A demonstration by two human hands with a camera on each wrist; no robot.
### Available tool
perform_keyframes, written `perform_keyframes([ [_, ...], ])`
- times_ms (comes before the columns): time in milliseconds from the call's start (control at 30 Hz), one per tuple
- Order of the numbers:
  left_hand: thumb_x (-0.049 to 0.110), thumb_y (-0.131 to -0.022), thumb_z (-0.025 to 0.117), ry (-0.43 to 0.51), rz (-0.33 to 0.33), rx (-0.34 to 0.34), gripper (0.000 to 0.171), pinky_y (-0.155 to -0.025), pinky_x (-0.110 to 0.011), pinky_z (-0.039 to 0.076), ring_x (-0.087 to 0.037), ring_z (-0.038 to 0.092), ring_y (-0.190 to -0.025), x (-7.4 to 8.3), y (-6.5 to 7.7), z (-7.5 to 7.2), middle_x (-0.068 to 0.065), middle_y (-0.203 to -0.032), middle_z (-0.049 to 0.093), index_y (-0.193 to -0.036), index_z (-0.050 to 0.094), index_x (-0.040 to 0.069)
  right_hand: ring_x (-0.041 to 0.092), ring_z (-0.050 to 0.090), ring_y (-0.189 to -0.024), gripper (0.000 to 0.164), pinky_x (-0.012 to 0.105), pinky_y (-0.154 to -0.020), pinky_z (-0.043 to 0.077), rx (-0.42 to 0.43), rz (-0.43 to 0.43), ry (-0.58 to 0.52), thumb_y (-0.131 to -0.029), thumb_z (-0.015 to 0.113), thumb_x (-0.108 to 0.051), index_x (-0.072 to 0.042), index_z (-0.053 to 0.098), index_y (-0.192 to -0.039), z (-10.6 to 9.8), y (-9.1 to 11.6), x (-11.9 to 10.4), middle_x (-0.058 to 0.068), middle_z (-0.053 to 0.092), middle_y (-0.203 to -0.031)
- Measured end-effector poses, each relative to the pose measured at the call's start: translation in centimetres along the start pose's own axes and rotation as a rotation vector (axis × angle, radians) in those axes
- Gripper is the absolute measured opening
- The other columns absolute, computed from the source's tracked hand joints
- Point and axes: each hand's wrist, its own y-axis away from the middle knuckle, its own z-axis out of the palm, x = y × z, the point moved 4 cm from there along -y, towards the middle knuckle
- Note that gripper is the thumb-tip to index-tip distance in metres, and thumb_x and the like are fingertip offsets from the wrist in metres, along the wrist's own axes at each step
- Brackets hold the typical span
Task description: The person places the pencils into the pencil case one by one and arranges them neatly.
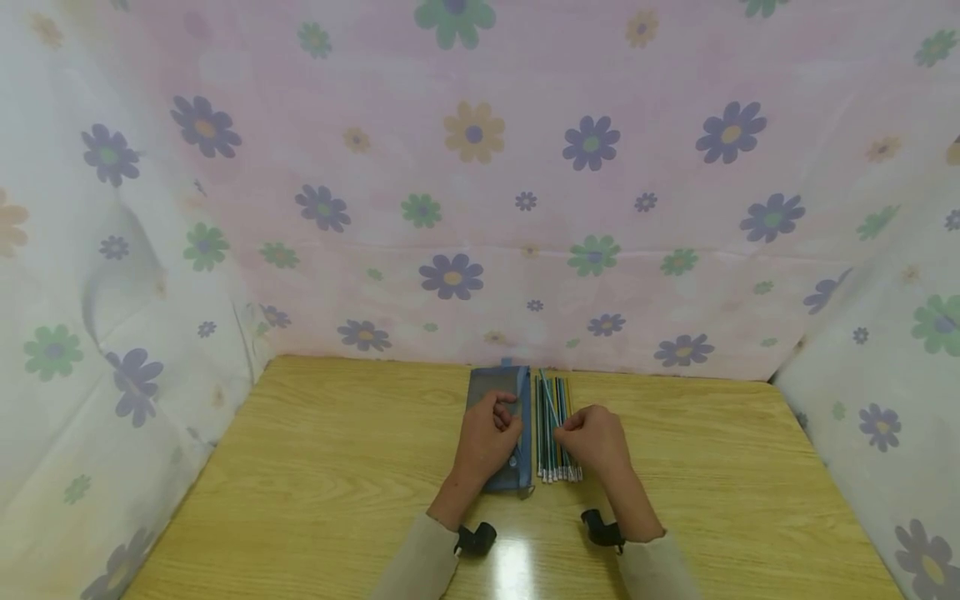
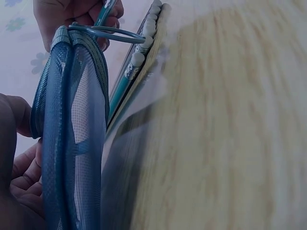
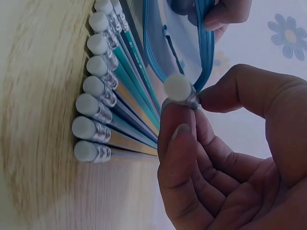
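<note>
In the head view my left hand (image 1: 483, 442) holds the blue mesh zip pouch (image 1: 484, 382) by its right edge. The right wrist view shows the pouch's zipped side parted, with the left thumb (image 3: 229, 12) on its rim. My right hand (image 1: 598, 437) pinches one pencil (image 1: 548, 393) near its white eraser (image 3: 177, 87), between thumb and fingertips. That pencil slants above a row of pencils (image 1: 551, 468) in teal, dark and yellow shades, just right of the pouch. Their white erasers (image 3: 98, 44) face the near side. The pinched pencil's tip is hard to make out.
Under everything is a wood-grain table (image 1: 337, 467). A flowered cloth (image 1: 525, 167) stands behind it and on both sides. A zip pull ring (image 2: 112, 33) sticks out from the pouch's near end. Black wrist cameras (image 1: 477, 539) sit on both wrists.
</note>
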Motion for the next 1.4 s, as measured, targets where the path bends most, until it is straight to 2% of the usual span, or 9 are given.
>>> perform_keyframes([
  [233, 0.006, -0.096, 0.066, 0.007, -0.003, 0.003, 0.030, -0.057, -0.027, 0.050, -0.009, 0.057, -0.060, 0.0, 0.0, 0.0, 0.001, -0.078, 0.062, -0.125, 0.069, 0.002, 0.016, 0.064, -0.060, 0.010, 0.034, -0.057, 0.053, 0.002, -0.002, -0.016, -0.085, 0.079, -0.013, -0.005, 0.078, -0.078, 0.7, -0.1, -0.1, 0.002, 0.071, -0.070],
  [533, 0.006, -0.095, 0.066, 0.006, -0.002, 0.008, 0.030, -0.056, -0.026, 0.050, -0.008, 0.058, -0.060, 0.0, 0.0, 0.0, 0.002, -0.078, 0.062, -0.125, 0.069, 0.002, 0.016, 0.064, -0.061, 0.007, 0.035, -0.058, 0.055, 0.011, -0.045, -0.047, -0.084, 0.079, -0.010, -0.003, 0.080, -0.082, 1.5, 0.1, -0.5, 0.004, 0.072, -0.071],
  [733, 0.006, -0.095, 0.066, 0.012, -0.006, 0.010, 0.029, -0.058, -0.026, 0.050, -0.008, 0.059, -0.061, -0.1, 0.0, 0.1, 0.003, -0.079, 0.063, -0.124, 0.069, 0.003, 0.016, 0.065, -0.061, 0.009, 0.033, -0.057, 0.054, 0.019, -0.007, -0.088, -0.083, 0.076, -0.011, -0.004, 0.080, -0.081, 2.0, 0.1, -0.5, 0.003, 0.072, -0.071],
  [1033, 0.007, -0.098, 0.067, 0.010, -0.014, 0.005, 0.028, -0.059, -0.027, 0.051, -0.008, 0.059, -0.062, -0.2, 0.1, 0.3, 0.003, -0.080, 0.062, -0.125, 0.069, 0.005, 0.020, 0.069, -0.054, 0.010, 0.034, -0.054, 0.058, -0.020, 0.050, -0.241, -0.086, 0.073, -0.007, 0.001, 0.079, -0.085, 3.2, -0.2, 0.0, 0.006, 0.073, -0.068],
  [1400, 0.006, -0.096, 0.069, -0.002, -0.011, 0.021, 0.027, -0.060, -0.026, 0.051, -0.007, 0.059, -0.063, 0.3, 0.1, 0.2, 0.003, -0.079, 0.063, -0.123, 0.070, 0.005, 0.024, 0.074, -0.059, 0.015, 0.038, -0.058, 0.061, -0.020, 0.083, -0.319, -0.089, 0.074, -0.011, 0.003, 0.079, -0.091, 4.0, -0.1, -0.2, 0.008, 0.074, -0.073],
])
